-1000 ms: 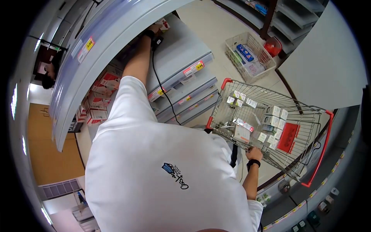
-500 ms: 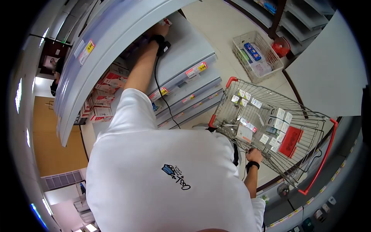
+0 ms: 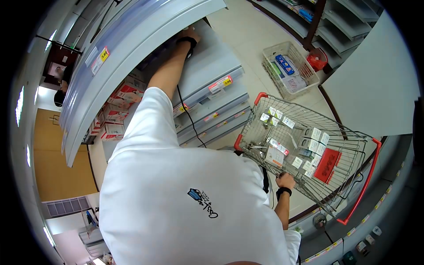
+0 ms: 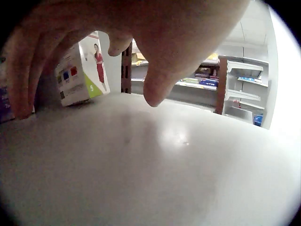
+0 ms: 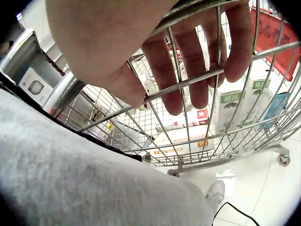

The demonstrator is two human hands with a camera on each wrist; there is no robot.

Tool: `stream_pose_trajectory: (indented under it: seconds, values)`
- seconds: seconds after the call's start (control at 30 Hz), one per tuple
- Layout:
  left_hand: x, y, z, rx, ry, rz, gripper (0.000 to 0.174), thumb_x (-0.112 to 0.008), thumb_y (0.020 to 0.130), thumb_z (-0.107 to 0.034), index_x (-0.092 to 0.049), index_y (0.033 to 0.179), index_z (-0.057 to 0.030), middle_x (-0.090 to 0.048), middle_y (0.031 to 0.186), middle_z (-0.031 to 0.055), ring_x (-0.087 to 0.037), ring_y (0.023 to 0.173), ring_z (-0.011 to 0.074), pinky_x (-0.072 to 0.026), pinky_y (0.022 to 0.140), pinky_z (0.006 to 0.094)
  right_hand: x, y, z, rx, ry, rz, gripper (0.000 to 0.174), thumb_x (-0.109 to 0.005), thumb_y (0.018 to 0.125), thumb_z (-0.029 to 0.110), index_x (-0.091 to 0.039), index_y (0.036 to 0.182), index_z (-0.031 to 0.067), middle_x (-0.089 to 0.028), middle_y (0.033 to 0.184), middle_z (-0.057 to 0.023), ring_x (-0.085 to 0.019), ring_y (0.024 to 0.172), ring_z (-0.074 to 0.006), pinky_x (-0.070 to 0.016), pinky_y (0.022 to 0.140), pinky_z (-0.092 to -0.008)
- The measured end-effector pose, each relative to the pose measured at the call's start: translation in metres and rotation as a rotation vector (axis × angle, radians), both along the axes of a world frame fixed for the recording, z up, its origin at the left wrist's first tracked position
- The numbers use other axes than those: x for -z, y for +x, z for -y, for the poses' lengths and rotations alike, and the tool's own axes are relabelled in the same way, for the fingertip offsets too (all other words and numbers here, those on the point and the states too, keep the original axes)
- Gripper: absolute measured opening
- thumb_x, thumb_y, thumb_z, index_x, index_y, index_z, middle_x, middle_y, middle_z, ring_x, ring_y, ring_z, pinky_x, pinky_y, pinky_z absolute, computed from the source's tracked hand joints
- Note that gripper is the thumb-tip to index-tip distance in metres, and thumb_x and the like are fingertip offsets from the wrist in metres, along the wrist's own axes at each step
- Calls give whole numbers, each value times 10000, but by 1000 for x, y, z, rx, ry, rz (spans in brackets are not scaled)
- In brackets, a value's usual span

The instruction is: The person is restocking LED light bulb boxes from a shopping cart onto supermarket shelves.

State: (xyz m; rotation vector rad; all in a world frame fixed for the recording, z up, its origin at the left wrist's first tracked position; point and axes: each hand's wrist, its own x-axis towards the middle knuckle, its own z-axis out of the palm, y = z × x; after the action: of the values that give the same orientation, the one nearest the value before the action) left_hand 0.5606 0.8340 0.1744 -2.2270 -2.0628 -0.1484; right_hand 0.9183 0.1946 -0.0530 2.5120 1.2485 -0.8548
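A shelf (image 3: 216,53) stands left, the cart (image 3: 327,165) right, a basket (image 3: 274,78) near the cart. The right grip (image 5: 160,61) curls over the cart's wire side. The left grip (image 4: 136,23) is loose, fingers spread, above the shelf, near a box (image 4: 96,66) resting there; whether they touch, one cannot tell.

A slatted basket (image 3: 302,91) is standing on the floor (image 3: 229,31), a blue pack (image 3: 284,64) lying inside towards its far end. A red bag (image 3: 316,62) is sitting just beyond its right edge; tiered racks (image 3: 344,33) are rising behind.
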Motion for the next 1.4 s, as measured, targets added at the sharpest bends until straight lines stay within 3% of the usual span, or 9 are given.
stream_pose_trajectory:
  seconds: [0.1, 0.2, 0.3, 0.4, 0.63, 0.87, 1.4]
  values:
    - [-33, 19, 16, -99, -131, -126, 842, -594, 767, -466, -266, 1460, -118, -455, 1397, 166, -487, 1240, 341, -410, 1021, 419, 10, 2, 3, -5, 25, 8, 284, -645, 786, 399, -744, 884, 151, -703, 941, -134, -628, 1011, -322, -527, 809, -438]
    - [-22, 12, 0, -121, -138, -150, 760, -553, 772, -457, -382, 1404, -70, -477, 1377, 174, -499, 1231, 333, -419, 1013, 402, 8, 1, 3, -16, 31, 26, 244, -643, 781, 359, -741, 899, 170, -702, 928, -139, -653, 944, -317, -534, 802, -433]
    - [-19, 5, -13, -129, -254, -98, 664, -528, 778, -426, -504, 1307, -25, -498, 1354, 190, -510, 1223, 317, -421, 1011, 378, 0, 1, 0, 3, 17, 3, 262, -644, 789, 378, -743, 891, 157, -702, 928, -142, -637, 983, -321, -529, 811, -436]
    - [0, -6, -27, -154, -103, -101, 648, -528, 783, -436, -541, 1268, -7, -528, 1320, 198, -529, 1204, 306, -423, 1008, 361, 1, 0, 0, 16, 8, 2, 275, -642, 791, 384, -745, 886, 146, -702, 932, -144, -623, 1026, -320, -524, 822, -439]
    - [-11, -12, -16, -106, -79, -149, 682, -547, 782, -479, -545, 1252, 15, -566, 1266, 208, -559, 1165, 310, -441, 989, 372, -3, -1, -1, 30, 7, 8, 260, -656, 778, 378, -742, 882, 155, -704, 922, -145, -644, 988, -318, -529, 817, -434]
    - [-71, 8, 28, -71, 24, -120, 579, -634, 757, -362, -574, 1203, 3, -600, 1181, 228, -585, 1110, 326, -498, 893, 414, 7, 0, 3, -4, 49, 33, 249, -657, 778, 380, -739, 892, 175, -698, 911, -150, -645, 955, -325, -523, 817, -431]
    - [-75, -19, 22, -26, 39, -170, 535, -648, 765, -343, -584, 1200, -39, -605, 1173, 221, -610, 1038, 330, -507, 862, 421, 3, -1, 0, 28, 32, 19, 267, -653, 782, 387, -738, 828, 139, -703, 889, -151, -638, 1002, -327, -534, 801, -449]
